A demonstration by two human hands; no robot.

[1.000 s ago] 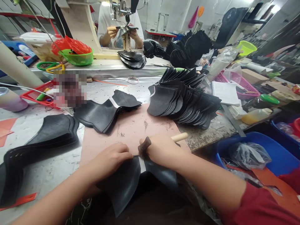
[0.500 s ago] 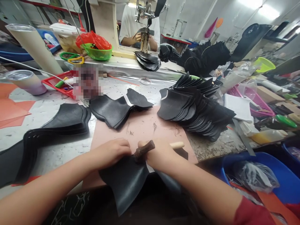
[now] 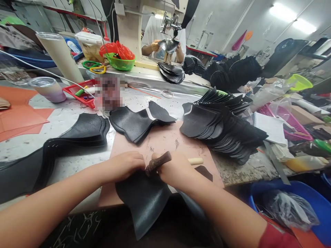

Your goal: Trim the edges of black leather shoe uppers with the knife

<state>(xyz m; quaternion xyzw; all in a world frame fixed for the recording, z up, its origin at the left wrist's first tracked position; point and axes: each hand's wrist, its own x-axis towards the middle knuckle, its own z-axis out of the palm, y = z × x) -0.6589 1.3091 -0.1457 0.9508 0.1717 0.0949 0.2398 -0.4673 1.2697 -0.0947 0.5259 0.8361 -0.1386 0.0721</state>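
Note:
My right hand (image 3: 174, 169) grips a small hammer, its dark head (image 3: 158, 163) pointing left and its pale wooden handle end (image 3: 196, 161) sticking out to the right. My left hand (image 3: 126, 165) pinches the top edge of a black leather piece (image 3: 144, 199) that hangs over the front edge of a pink mat (image 3: 165, 139). The hammer head sits right at the leather's upper edge, between both hands.
Stacks of black leather pieces lie at centre (image 3: 141, 121), right (image 3: 222, 124) and left (image 3: 67, 141). Behind are a red tray (image 3: 77, 91), a tumbler (image 3: 48, 89), a green bowl (image 3: 121, 62) and a sewing machine with another person's hands (image 3: 156, 44). A blue bin (image 3: 289, 203) is lower right.
The view has shifted so the bench sits further right and lower. The hammer head has tilted from upright toward the left, and the leather piece has slid further over the edge.

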